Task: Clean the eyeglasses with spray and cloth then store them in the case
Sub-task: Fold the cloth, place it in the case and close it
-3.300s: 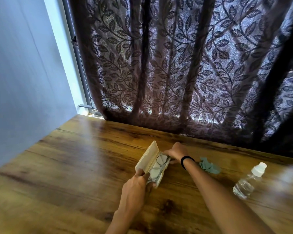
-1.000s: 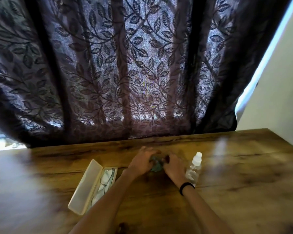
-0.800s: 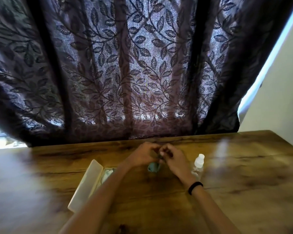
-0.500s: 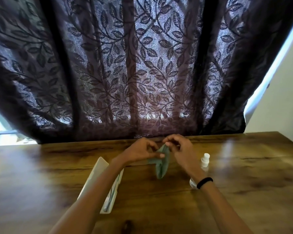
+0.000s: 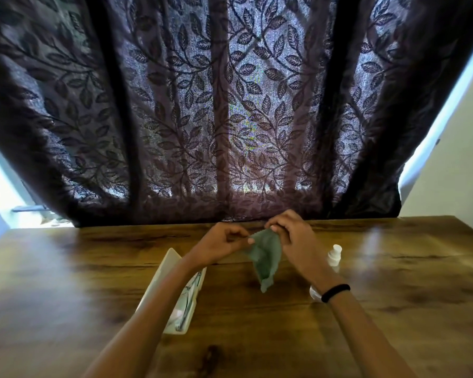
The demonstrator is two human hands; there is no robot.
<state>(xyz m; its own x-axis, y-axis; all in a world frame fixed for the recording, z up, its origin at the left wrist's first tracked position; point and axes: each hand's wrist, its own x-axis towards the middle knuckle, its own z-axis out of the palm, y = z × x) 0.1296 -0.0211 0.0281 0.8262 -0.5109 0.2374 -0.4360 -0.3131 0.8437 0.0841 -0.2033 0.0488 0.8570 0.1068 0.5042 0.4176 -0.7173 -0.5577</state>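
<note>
Both hands pinch the top edge of the green cloth (image 5: 265,255) above the worktop (image 5: 393,296), left hand (image 5: 219,245) and right hand (image 5: 291,236), while the eyeglasses (image 5: 190,296) lie in the open case (image 5: 175,271) at seven o'clock, long axis running toward the person, nearer the left.

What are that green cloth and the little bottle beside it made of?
The soft grey-green cloth looks like thin matte fabric, perhaps microfibre: it hangs limp and creased from both hands. The small clear spray bottle, half hidden behind the right wrist, appears to be see-through plastic with an opaque white cap.
</note>
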